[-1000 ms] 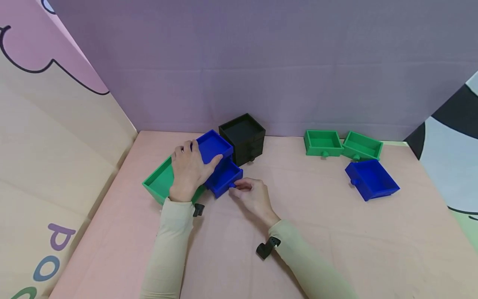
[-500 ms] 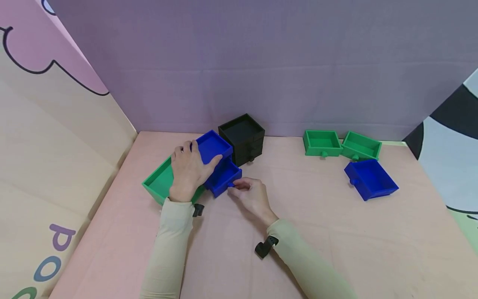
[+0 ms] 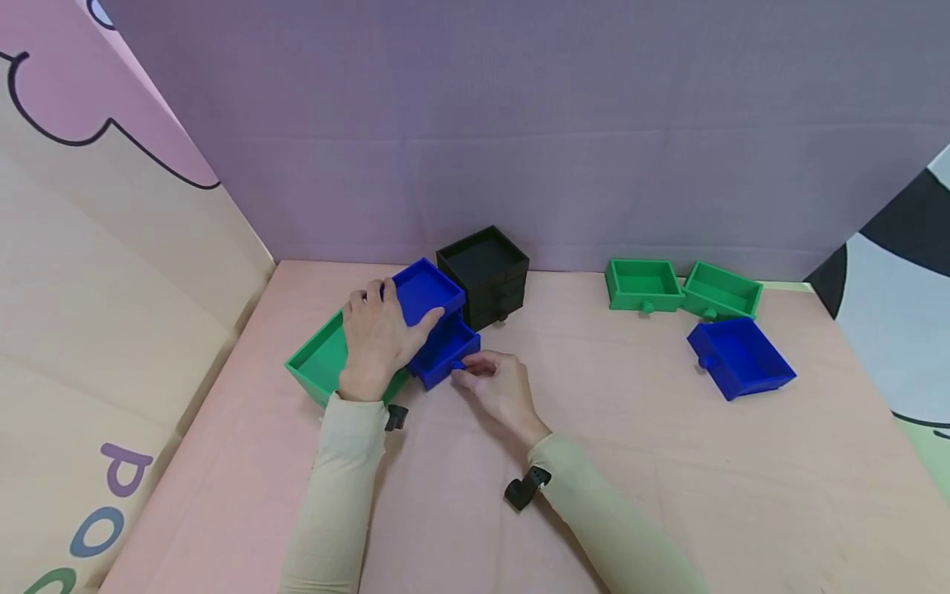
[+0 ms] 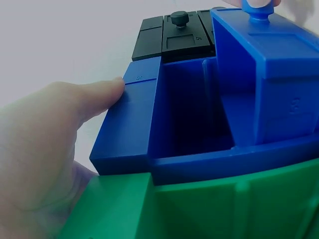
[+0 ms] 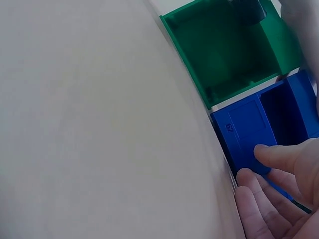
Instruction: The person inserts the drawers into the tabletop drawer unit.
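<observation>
Blue, the drawer (image 3: 445,346) stands part way out of the blue cabinet (image 3: 426,289), near the table's back left corner. Its small raised mark, in the right wrist view, looks like "67"; other raised marks cannot be read. The right hand (image 3: 505,392) pinches the knob (image 3: 458,365) between thumb and fingers. The left hand (image 3: 376,338) lies spread over the blue cabinet and the green cabinet (image 3: 317,363); the left wrist view alone shows its thumb pressed to the blue edge, and a knob atop the black cabinet's front (image 4: 185,42).

Only the head view takes in two green drawers (image 3: 644,299) and another blue drawer (image 3: 745,356) towards the table's back right corner. Pinkish cloth covers the table (image 3: 779,487); a purple-grey wall (image 3: 519,124) rises along its back edge. Sideways letters, one an O (image 3: 96,530), mark the cream left wall (image 3: 111,272).
</observation>
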`<state>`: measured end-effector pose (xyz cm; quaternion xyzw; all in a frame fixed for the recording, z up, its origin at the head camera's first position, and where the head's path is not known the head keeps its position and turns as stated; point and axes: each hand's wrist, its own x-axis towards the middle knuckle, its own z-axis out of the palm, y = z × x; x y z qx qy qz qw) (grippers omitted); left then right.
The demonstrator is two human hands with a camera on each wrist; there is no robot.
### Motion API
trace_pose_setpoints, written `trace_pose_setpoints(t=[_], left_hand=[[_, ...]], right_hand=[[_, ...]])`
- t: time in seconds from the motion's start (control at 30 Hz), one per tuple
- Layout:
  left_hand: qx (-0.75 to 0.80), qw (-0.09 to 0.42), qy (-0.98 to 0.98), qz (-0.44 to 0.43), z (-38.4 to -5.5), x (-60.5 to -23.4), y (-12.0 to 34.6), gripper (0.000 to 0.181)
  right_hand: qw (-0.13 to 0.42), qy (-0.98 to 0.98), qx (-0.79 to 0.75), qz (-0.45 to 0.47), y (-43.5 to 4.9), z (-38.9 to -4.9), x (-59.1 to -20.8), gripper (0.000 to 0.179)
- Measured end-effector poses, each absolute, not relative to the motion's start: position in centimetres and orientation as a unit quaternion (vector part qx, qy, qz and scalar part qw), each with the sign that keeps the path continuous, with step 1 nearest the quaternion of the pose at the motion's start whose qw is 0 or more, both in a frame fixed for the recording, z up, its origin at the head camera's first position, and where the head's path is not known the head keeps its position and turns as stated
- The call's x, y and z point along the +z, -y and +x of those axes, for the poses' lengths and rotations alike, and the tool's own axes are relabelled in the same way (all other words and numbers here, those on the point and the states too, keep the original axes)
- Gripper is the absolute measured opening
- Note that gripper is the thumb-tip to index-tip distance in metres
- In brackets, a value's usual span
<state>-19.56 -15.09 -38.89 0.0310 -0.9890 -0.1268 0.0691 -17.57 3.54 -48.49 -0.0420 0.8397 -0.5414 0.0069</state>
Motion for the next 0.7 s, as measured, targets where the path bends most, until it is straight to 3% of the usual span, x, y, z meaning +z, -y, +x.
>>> trace_pose_setpoints(t=[0.7], left_hand=[[-0.125,0.073,0.989,0.032,-19.65,-39.01,15.05,0.097]], right_hand=[[0.012,-0.838,-0.544,-0.033,-3.22,-17.58,-48.35,0.02]])
